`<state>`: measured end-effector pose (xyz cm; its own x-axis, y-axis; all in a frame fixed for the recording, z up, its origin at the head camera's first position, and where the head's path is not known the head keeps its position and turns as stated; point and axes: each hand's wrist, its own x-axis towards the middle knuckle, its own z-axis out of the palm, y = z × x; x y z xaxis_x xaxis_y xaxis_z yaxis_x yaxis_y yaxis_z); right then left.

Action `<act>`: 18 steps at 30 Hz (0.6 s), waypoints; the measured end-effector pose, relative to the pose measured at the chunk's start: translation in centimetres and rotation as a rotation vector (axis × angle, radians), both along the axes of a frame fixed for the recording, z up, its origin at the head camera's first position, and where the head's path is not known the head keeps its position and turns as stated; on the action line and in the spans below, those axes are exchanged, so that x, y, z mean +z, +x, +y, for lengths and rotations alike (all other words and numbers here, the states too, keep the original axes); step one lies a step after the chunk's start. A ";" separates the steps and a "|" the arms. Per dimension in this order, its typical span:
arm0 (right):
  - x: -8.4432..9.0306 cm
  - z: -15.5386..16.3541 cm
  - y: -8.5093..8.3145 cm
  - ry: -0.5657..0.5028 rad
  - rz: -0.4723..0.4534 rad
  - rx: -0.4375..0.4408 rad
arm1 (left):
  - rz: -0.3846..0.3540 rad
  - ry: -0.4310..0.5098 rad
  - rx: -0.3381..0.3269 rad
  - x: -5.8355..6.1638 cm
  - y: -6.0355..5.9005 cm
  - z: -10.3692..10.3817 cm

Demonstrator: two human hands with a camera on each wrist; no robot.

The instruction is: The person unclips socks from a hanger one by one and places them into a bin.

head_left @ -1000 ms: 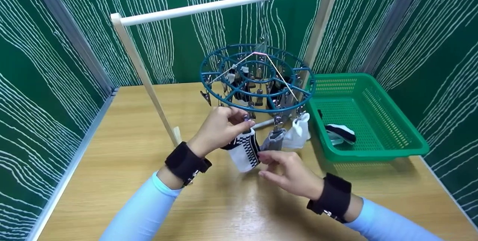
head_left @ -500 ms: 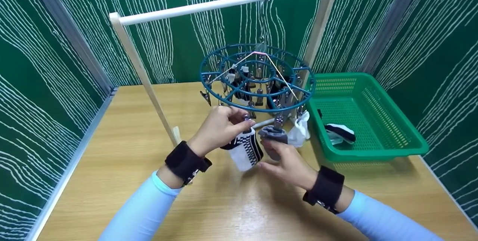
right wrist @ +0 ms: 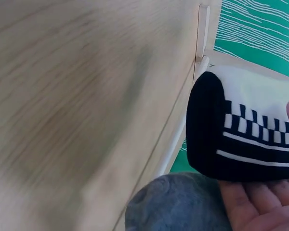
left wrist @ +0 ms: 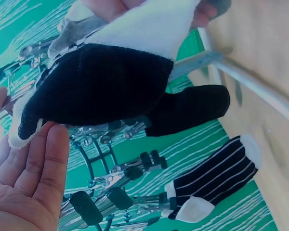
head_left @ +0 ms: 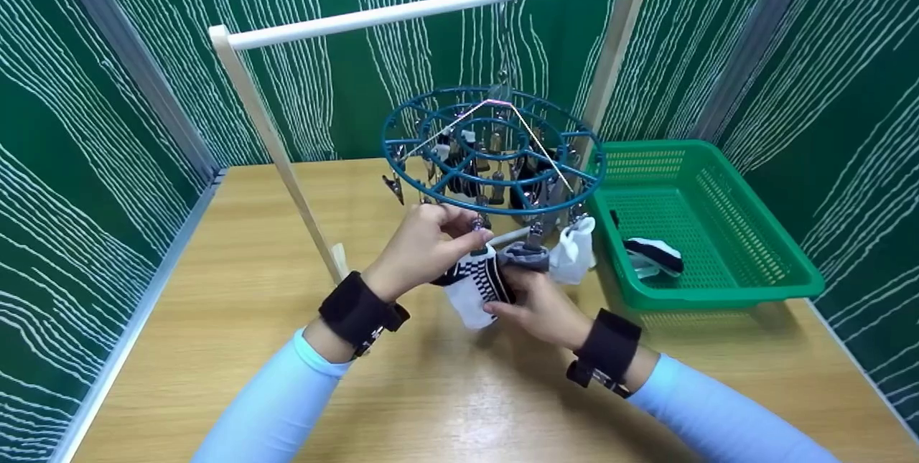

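Now the right hand (head_left: 535, 301) has slid left off the grey sock (head_left: 526, 256) to grasp the black-and-white checkered sock (head_left: 477, 287), while the left hand (head_left: 420, 248) still pinches its metal clip (head_left: 475, 227).

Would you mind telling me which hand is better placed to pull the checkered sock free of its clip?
Probably the right hand: its fingers already lie on the checkered sock, below the clip. The left hand pinches that clip above, so it seems better suited to squeezing it open.
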<state>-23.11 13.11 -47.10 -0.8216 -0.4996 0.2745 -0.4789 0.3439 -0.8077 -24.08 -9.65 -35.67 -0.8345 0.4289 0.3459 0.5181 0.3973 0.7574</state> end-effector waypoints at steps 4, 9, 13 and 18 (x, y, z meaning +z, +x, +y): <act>-0.2 -0.2 -0.2 -0.039 -0.022 0.010 | 0.004 0.007 0.005 -0.1 0.0 0.0; -0.3 -0.3 0.0 -0.041 0.025 -0.016 | 0.015 0.018 0.021 -0.1 0.0 0.0; -0.2 -0.4 0.2 -0.058 0.027 -0.011 | 0.049 0.024 0.022 0.0 0.0 0.0; -0.3 -0.6 0.4 -0.060 0.072 -0.014 | 0.091 0.022 0.009 0.0 0.0 -0.1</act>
